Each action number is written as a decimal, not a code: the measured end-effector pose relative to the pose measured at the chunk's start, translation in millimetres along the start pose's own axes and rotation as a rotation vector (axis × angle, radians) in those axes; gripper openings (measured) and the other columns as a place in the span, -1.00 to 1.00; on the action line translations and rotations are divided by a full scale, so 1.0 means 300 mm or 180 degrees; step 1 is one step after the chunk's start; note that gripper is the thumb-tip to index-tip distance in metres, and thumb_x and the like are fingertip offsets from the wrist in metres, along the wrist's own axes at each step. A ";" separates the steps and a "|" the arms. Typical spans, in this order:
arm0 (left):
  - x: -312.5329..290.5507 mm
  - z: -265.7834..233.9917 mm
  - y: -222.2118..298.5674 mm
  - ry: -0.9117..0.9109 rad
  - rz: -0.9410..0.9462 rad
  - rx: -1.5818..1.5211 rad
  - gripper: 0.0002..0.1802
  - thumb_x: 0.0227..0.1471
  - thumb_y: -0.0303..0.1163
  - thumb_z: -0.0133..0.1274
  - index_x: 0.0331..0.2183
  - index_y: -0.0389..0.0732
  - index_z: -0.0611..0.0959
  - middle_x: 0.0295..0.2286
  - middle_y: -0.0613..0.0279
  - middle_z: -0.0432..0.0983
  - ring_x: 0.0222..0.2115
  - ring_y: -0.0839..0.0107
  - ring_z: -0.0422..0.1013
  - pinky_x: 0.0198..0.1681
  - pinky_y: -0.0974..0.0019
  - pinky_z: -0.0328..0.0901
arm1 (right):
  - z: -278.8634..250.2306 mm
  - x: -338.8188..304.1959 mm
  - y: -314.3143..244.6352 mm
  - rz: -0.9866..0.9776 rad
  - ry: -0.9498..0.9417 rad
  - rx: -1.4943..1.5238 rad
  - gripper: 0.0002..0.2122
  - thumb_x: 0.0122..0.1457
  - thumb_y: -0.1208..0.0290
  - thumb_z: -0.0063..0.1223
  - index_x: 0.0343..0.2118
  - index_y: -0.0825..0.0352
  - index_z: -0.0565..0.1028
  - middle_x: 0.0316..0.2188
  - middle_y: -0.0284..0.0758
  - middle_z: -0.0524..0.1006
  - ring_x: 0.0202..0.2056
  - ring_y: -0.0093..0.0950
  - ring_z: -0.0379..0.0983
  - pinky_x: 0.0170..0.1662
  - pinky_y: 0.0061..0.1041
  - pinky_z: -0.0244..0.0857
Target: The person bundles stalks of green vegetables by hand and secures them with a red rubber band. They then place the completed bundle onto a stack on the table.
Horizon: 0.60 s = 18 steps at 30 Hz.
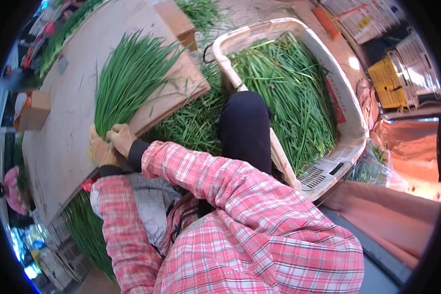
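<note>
The left hand [102, 151] is at the lower end of a bunch of long green leaves [127, 83]. Its fingers are closed round the gathered stem ends, with no gap observed between grip and stems. Individual fingertips of this hand cannot be told apart, as the area is blurred and partly covered.

The right hand [122, 138] is placed just beside the left, on the same end of the bunch. Its fingers are bent inward and pinch at the stem ends; the exact number of stems between them cannot be told. Neither hand has its fingers spread.

The bunch lies over the table [59, 142], near the edge closest to the person. Its leaf tips fan outward, away from the hands, and the stems narrow to the held end.

To the right of the bunch, a white plastic crate [350, 110] with slotted walls contains a large heap of similar green leaves [289, 93]. Further loose leaves [193, 120] lie between the table and the crate. The person's dark-clad knee [245, 130] is against the near side of the crate. Both forearms are in pink checked sleeves [196, 166] with dark cuffs [137, 154].
</note>
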<state>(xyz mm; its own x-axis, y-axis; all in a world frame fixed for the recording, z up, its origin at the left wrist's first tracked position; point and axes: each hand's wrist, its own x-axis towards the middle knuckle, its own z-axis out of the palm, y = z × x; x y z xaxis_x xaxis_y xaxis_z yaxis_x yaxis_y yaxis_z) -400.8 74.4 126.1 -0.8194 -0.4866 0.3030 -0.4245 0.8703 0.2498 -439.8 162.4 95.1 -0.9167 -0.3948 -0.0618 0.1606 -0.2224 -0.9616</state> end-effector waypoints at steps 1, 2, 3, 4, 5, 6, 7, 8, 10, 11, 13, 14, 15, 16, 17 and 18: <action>0.003 -0.030 -0.011 -0.0102 -0.0152 0.0161 -0.34 -0.17 -0.16 0.14 -0.01 -0.16 0.36 -0.19 -0.03 0.46 -0.20 0.04 0.42 -0.17 0.08 0.29 | 0.033 -0.025 0.010 -0.0434 0.0169 -0.0353 -0.83 0.00 0.43 -0.08 -0.58 0.44 0.44 -0.62 -0.06 0.46 -0.55 -0.20 0.41 -0.44 -0.26 0.29; 0.011 0.007 -0.042 -0.0089 0.0003 -0.0226 -0.41 -0.14 -0.20 0.11 -0.04 -0.16 0.38 -0.24 -0.02 0.48 -0.26 0.03 0.43 -0.22 0.06 0.30 | 0.046 -0.043 0.021 -0.0899 0.0314 -0.0710 -0.79 -0.03 0.40 -0.07 -0.60 0.49 0.42 -0.63 0.02 0.43 -0.53 -0.11 0.41 -0.40 -0.21 0.28; -0.004 0.023 -0.144 -0.0006 0.0039 -0.0508 -0.48 -0.12 -0.24 0.07 -0.07 -0.16 0.40 -0.30 -0.01 0.50 -0.31 0.02 0.45 -0.28 0.04 0.32 | 0.000 -0.113 -0.064 -0.1282 -0.0128 -0.0966 -0.78 -0.03 0.39 -0.13 -0.58 0.48 0.45 -0.56 0.10 0.43 -0.45 0.01 0.40 -0.38 -0.14 0.27; 0.013 0.024 -0.088 0.0318 0.0174 0.0257 -0.55 -0.10 -0.30 0.04 -0.10 -0.16 0.43 -0.38 -0.03 0.51 -0.36 0.00 0.45 -0.32 0.01 0.31 | -0.018 -0.095 -0.083 -0.0673 -0.0251 -0.0941 -0.78 -0.02 0.39 -0.14 -0.58 0.47 0.44 -0.57 0.07 0.43 -0.52 -0.09 0.40 -0.41 -0.20 0.27; 0.037 0.032 -0.086 -0.0086 -0.0083 0.0158 -0.50 -0.10 -0.31 0.05 -0.06 -0.14 0.38 -0.31 0.00 0.49 -0.32 0.02 0.44 -0.29 0.00 0.30 | -0.046 -0.108 -0.130 -0.0508 -0.0381 -0.0694 -0.79 0.02 0.40 -0.13 -0.58 0.46 0.43 -0.63 -0.05 0.44 -0.58 -0.29 0.38 -0.47 -0.30 0.25; 0.026 0.016 -0.033 0.0183 0.0002 0.0610 -0.36 -0.15 -0.27 0.10 0.01 -0.15 0.30 -0.19 0.03 0.44 -0.21 0.07 0.41 -0.17 0.05 0.27 | -0.049 -0.090 -0.107 -0.0216 -0.0420 0.0020 -0.81 0.05 0.41 -0.09 -0.56 0.44 0.42 -0.67 -0.24 0.43 -0.59 -0.47 0.32 -0.52 -0.41 0.22; 0.018 -0.009 0.021 0.0049 0.0008 0.0730 -0.14 -0.21 -0.17 0.18 0.09 -0.22 0.19 -0.08 0.01 0.34 -0.07 0.09 0.31 -0.01 0.10 0.17 | -0.084 -0.081 -0.111 -0.0297 -0.0371 -0.0087 -0.81 0.11 0.42 -0.07 -0.57 0.40 0.43 -0.65 -0.36 0.44 -0.60 -0.55 0.31 -0.54 -0.49 0.20; -0.009 -0.030 0.022 0.0091 0.0135 0.0447 0.01 -0.26 -0.06 0.22 0.13 -0.31 0.12 -0.04 -0.04 0.29 0.01 0.09 0.21 0.08 0.13 0.08 | -0.100 -0.082 -0.123 -0.0104 -0.0503 0.0330 -0.80 0.14 0.41 -0.07 -0.57 0.38 0.42 -0.65 -0.34 0.44 -0.60 -0.57 0.32 -0.55 -0.52 0.19; -0.030 -0.068 0.030 0.0101 0.0361 0.0469 0.11 -0.29 -0.01 0.23 0.15 -0.36 0.05 0.07 -0.09 0.16 0.12 0.08 0.07 0.18 0.09 -0.07 | -0.144 -0.088 -0.140 0.0121 -0.0596 0.0779 -0.79 0.18 0.40 -0.07 -0.56 0.36 0.43 -0.63 -0.35 0.46 -0.59 -0.63 0.31 -0.56 -0.60 0.16; -0.039 -0.083 0.060 0.0034 0.0349 0.0390 0.16 -0.32 -0.01 0.25 0.16 -0.36 0.02 0.10 -0.11 0.10 0.15 0.07 0.01 0.20 0.04 -0.11 | -0.167 -0.078 -0.121 0.0151 -0.0570 0.0841 -0.80 0.19 0.40 -0.07 -0.54 0.35 0.43 -0.61 -0.38 0.47 -0.60 -0.67 0.30 -0.55 -0.65 0.14; -0.058 -0.135 0.118 -0.0266 0.0218 0.0556 0.18 -0.33 -0.02 0.26 0.17 -0.36 -0.01 0.11 -0.09 0.08 0.16 0.08 -0.01 0.20 0.00 -0.13 | -0.186 -0.072 -0.110 0.0366 -0.0615 0.1209 -0.82 0.20 0.38 -0.07 -0.46 0.38 0.42 -0.56 -0.35 0.50 -0.55 -0.62 0.35 -0.47 -0.65 0.21; -0.056 -0.135 0.122 -0.0266 0.0251 0.0743 0.18 -0.33 -0.02 0.25 0.17 -0.36 0.00 0.11 -0.08 0.09 0.16 0.09 0.00 0.20 0.01 -0.12 | -0.183 -0.076 -0.116 0.0534 -0.0510 0.1250 -0.82 0.20 0.39 -0.07 -0.46 0.38 0.42 -0.56 -0.35 0.50 -0.55 -0.63 0.34 -0.47 -0.66 0.21; -0.049 -0.132 0.123 -0.0266 0.0285 0.0928 0.18 -0.33 -0.01 0.25 0.18 -0.36 0.00 0.10 -0.07 0.09 0.16 0.10 0.01 0.19 0.01 -0.11 | -0.178 -0.070 -0.127 0.0700 -0.0400 0.1291 -0.82 0.20 0.39 -0.07 -0.47 0.38 0.42 -0.56 -0.35 0.49 -0.55 -0.63 0.33 -0.47 -0.66 0.21; -0.049 -0.137 0.117 -0.0275 0.0278 0.1134 0.18 -0.33 -0.01 0.25 0.18 -0.36 0.00 0.10 -0.06 0.10 0.15 0.12 0.02 0.19 0.02 -0.10 | -0.166 -0.064 -0.145 0.0731 -0.0460 0.1310 -0.82 0.20 0.39 -0.07 -0.47 0.38 0.42 -0.56 -0.35 0.49 -0.55 -0.63 0.33 -0.47 -0.66 0.20; -0.052 -0.112 0.096 -0.0073 0.0231 0.1353 0.18 -0.33 0.00 0.24 0.18 -0.35 0.00 0.10 -0.05 0.11 0.15 0.14 0.04 0.18 0.03 -0.08 | -0.145 -0.066 -0.154 0.0797 -0.0541 0.1350 -0.82 0.20 0.39 -0.07 -0.47 0.38 0.42 -0.57 -0.36 0.49 -0.56 -0.63 0.33 -0.48 -0.66 0.20; -0.048 -0.060 0.070 0.0124 0.0180 0.1578 0.18 -0.34 0.01 0.24 0.18 -0.35 0.01 0.10 -0.04 0.11 0.15 0.16 0.06 0.17 0.04 -0.05 | -0.123 -0.066 -0.164 0.0868 -0.0626 0.1388 -0.82 0.20 0.39 -0.07 -0.47 0.38 0.42 -0.57 -0.36 0.49 -0.56 -0.63 0.33 -0.48 -0.66 0.19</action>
<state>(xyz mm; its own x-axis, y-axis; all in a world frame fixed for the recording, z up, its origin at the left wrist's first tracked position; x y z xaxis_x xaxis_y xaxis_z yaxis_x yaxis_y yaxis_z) -391.0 98.4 143.4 -0.8355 -0.4318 0.3399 -0.5195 0.8223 -0.2323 -443.0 214.2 133.8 -0.7418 -0.6396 -0.2018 0.5577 -0.4211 -0.7153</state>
